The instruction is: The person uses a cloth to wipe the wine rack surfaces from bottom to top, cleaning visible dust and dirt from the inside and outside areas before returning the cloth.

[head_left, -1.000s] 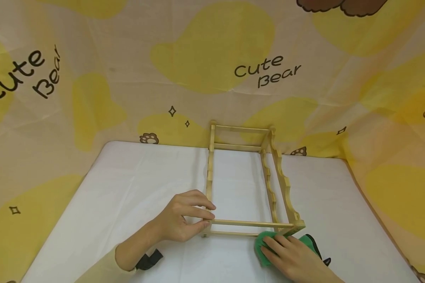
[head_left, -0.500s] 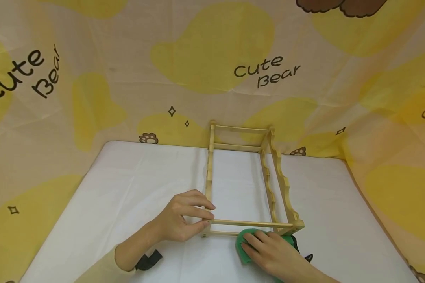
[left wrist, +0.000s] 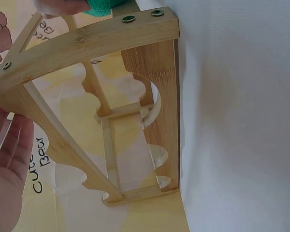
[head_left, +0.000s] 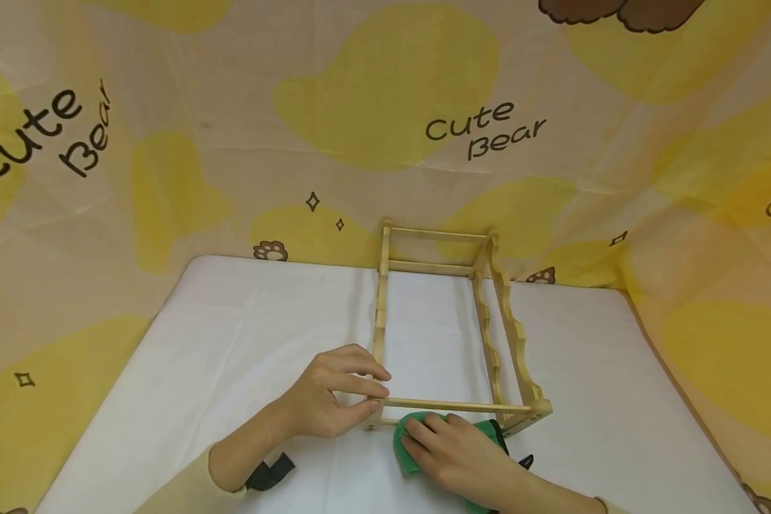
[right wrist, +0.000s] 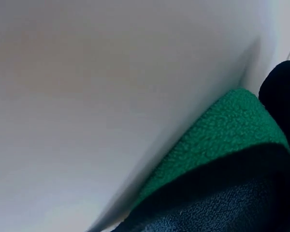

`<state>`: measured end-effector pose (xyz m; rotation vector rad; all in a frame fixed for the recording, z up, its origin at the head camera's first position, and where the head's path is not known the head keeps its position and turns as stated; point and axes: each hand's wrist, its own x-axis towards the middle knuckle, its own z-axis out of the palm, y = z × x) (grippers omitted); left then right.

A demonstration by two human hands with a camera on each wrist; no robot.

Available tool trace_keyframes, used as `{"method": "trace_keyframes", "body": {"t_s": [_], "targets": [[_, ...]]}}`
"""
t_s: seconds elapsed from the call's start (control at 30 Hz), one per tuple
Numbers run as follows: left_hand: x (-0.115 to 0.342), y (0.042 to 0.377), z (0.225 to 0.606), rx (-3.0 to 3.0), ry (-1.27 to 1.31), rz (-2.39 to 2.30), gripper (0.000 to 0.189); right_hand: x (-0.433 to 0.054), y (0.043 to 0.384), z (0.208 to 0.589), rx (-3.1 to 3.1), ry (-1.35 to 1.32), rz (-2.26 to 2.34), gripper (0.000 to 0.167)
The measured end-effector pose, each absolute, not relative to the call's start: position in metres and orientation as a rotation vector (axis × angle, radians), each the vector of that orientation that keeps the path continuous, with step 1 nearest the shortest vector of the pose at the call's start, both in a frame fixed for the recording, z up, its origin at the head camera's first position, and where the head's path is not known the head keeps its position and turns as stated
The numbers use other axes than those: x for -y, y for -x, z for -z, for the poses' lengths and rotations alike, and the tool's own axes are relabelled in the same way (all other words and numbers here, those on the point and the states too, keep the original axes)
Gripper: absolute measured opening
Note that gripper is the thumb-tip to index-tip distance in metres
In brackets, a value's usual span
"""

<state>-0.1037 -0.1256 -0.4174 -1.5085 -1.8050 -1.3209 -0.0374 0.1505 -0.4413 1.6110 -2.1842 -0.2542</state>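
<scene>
A light wooden rack (head_left: 519, 346) with scalloped side rails stands on the white table in the head view. My left hand (head_left: 330, 392) holds its near left corner between thumb and fingers; the left wrist view shows those fingers around the scalloped rail (left wrist: 53, 133). My right hand (head_left: 452, 453) grips a folded green cloth (head_left: 403, 455) against the rack's lower front crossbar, left of its middle. The cloth's fuzzy green face (right wrist: 217, 130) and dark edging fill the lower right of the right wrist view. My right palm and the part of the cloth beneath it are hidden.
The white tabletop (head_left: 263, 314) extends on both sides of the rack. A yellow and beige "Cute Bear" curtain (head_left: 353, 86) hangs close behind the rack and along both sides. A black strap (head_left: 271, 472) shows beside my left wrist.
My right hand has slid left along the rack's lower front bar with the green cloth, from the right corner to left of the middle. The left hand and rack have stayed put.
</scene>
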Motion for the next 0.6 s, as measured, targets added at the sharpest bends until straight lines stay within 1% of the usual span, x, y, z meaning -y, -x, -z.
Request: {"method": "trace_keyframes", "body": {"t_s": [0.1, 0.17, 0.23, 0.27, 0.53, 0.6], "targets": [[0.126, 0.104, 0.417, 1.805, 1.508, 1.321, 0.023, -0.141, 0.039, 0.44, 2.179, -1.617, 0.274, 0.059], [0.127, 0.104, 0.417, 1.817, 1.505, 1.323, 0.023, -0.136, 0.04, 0.44, 2.173, -1.62, 0.289, 0.046], [0.127, 0.103, 0.417, 1.83, 1.504, 1.327, 0.025, -0.13, 0.04, 0.441, 2.173, -1.622, 0.299, 0.027], [0.128, 0.103, 0.417, 1.834, 1.504, 1.329, 0.026, -0.127, 0.04, 0.441, 2.173, -1.621, 0.305, 0.022], [0.128, 0.103, 0.418, 1.831, 1.51, 1.338, 0.026, -0.124, 0.038, 0.441, 2.202, -1.615, 0.28, 0.02], [0.127, 0.103, 0.418, 1.822, 1.514, 1.336, 0.027, -0.127, 0.036, 0.44, 2.228, -1.613, 0.278, 0.025]]}}
